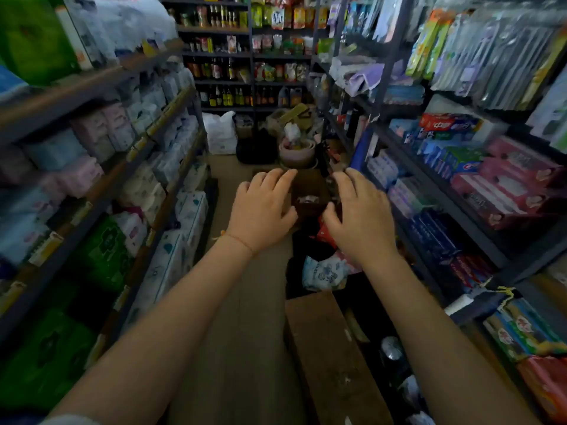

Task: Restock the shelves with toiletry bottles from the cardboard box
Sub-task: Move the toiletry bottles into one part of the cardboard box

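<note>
Room: you stand in a narrow shop aisle, dim and motion-blurred, with dark metal shelving on both sides and across the far end.
Floor (pixel 245 348): brown and bare down the middle of the aisle; goods crowd its right edge and far end.
Left shelves (pixel 101 84): stacked soft packs in white, pink and pale blue; green packs (pixel 101 250) on the lower levels near you.
Right shelves (pixel 435 182): hanging packets on the upper level; boxed goods in red, blue and pink (pixel 509 182) on the middle levels; further boxes low at the near right corner.
Far shelves (pixel 227 69): rows of dark bottles and bright packets; labels too small to read.
Far floor end: a white sack (pixel 219 133) beside stacked basins (pixel 297 151) and dark bundles.
Cardboard box (pixel 325 348): open, on the floor along the right edge of the aisle just ahead of you; one flap lies towards the aisle; its inside is dark and the items in it are blurred, so you cannot tell whether they are bottles.
Floral cloth or bag (pixel 322 271): on the floor just beyond the box.
Left hand (pixel 264 207): stretched forward, fingers spread and fairly straight, holding nothing.
Right hand (pixel 359 213): stretched forward beside it, fingers spread, holding nothing.
Between your hands: a dark brown object (pixel 308 191), too blurred to name.
</note>
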The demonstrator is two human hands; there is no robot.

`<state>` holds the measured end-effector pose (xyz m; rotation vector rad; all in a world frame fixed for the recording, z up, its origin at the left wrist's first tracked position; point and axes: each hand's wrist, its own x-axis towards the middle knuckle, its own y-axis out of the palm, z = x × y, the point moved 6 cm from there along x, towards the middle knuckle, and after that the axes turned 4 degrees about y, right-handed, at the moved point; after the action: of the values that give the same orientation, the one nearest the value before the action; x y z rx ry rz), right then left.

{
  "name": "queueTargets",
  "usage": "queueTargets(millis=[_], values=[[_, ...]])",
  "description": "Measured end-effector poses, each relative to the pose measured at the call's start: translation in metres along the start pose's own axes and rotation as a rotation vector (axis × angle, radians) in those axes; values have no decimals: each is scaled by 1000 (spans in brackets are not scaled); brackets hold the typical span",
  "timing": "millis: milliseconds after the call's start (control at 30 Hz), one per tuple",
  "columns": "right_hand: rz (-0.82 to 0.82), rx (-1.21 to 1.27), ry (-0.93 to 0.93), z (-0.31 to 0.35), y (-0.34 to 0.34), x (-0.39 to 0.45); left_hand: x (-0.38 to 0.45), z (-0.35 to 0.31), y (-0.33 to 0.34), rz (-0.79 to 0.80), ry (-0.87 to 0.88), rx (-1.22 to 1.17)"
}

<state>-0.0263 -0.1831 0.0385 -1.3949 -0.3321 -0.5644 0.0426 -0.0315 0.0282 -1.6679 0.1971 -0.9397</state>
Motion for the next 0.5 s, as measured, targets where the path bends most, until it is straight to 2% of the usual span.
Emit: queueTargets(millis=[200, 400, 500], values=[[422, 91, -44, 20, 147, 26, -5, 89, 112, 380, -164, -142], [677, 70, 1, 48, 310, 101, 26, 219, 221, 544, -274, -307], [759, 67, 61, 53, 359, 145, 64, 272, 254, 589, -295, -384]])
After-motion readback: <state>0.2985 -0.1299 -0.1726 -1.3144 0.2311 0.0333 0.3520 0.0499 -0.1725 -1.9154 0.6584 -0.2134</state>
